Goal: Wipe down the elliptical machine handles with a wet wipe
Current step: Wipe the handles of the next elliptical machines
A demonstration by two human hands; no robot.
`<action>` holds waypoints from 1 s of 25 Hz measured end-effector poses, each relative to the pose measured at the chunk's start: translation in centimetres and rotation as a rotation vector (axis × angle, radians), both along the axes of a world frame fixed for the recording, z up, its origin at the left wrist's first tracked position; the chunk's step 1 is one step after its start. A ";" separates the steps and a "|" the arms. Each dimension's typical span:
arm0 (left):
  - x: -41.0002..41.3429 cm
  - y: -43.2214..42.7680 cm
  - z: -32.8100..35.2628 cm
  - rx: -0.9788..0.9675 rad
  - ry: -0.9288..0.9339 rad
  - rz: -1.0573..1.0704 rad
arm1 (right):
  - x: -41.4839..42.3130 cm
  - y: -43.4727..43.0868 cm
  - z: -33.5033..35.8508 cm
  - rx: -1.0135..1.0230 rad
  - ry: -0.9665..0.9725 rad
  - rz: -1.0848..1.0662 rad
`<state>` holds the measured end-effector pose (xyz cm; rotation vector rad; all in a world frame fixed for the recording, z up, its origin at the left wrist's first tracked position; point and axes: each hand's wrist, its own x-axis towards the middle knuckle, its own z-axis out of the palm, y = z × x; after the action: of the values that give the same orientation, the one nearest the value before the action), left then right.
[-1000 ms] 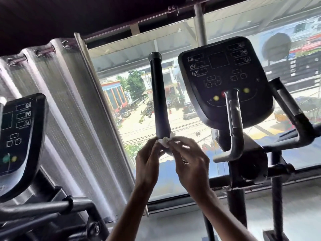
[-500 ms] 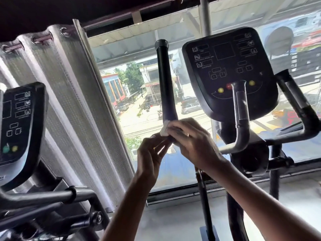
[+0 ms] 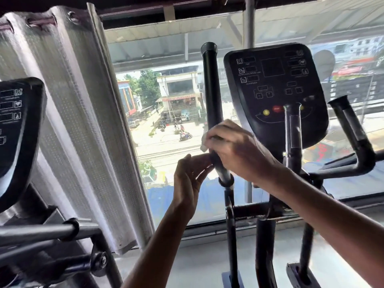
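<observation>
**On the upright handle [image 3: 209,84]: wet wipe [image 3: 204,143] held against the grip**

Below the wet wipe, the person's left hand [image 3: 190,179] touches the upright handle with loose, lightly bent fingertips, not closed round it. Just above, the right hand [image 3: 234,150] curls round the handle, clamping the wet wipe to its lower grip. Right of the handle stands the black console [image 3: 274,80]; left of it hangs a grey curtain [image 3: 72,121]. Behind the handle, a window [image 3: 166,142] shows a street.

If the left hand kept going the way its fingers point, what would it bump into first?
Probably the black handle, just below the wet wipe the right hand grips around it. The fingertips of the left hand look nearly on it, though depth is unclear.
</observation>
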<state>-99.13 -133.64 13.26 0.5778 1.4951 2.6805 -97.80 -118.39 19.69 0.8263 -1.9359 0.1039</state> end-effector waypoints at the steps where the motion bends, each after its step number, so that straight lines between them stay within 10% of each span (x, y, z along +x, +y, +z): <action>1: -0.1 0.0 0.0 -0.011 0.004 -0.010 | 0.0 0.4 0.6 -0.006 0.004 -0.011; 6: 0.1 -1.1 -0.6 -0.097 0.151 0.032 | 2.0 0.2 -0.5 0.054 -0.058 -0.028; 12: 0.3 -3.1 -0.1 -0.412 0.485 0.163 | 4.6 -0.8 -2.5 -0.676 -0.544 0.129; 16: -0.3 -4.2 0.0 -0.394 0.447 0.203 | 5.1 -1.3 -2.9 -0.717 -0.719 0.154; 25: -1.7 -2.2 1.2 -0.266 0.122 0.061 | 4.7 -2.4 0.2 -0.305 -0.043 -0.341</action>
<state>-100.78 -135.87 14.47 0.6985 1.8897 2.4660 -93.06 -120.82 19.87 0.2900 -2.0094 0.2066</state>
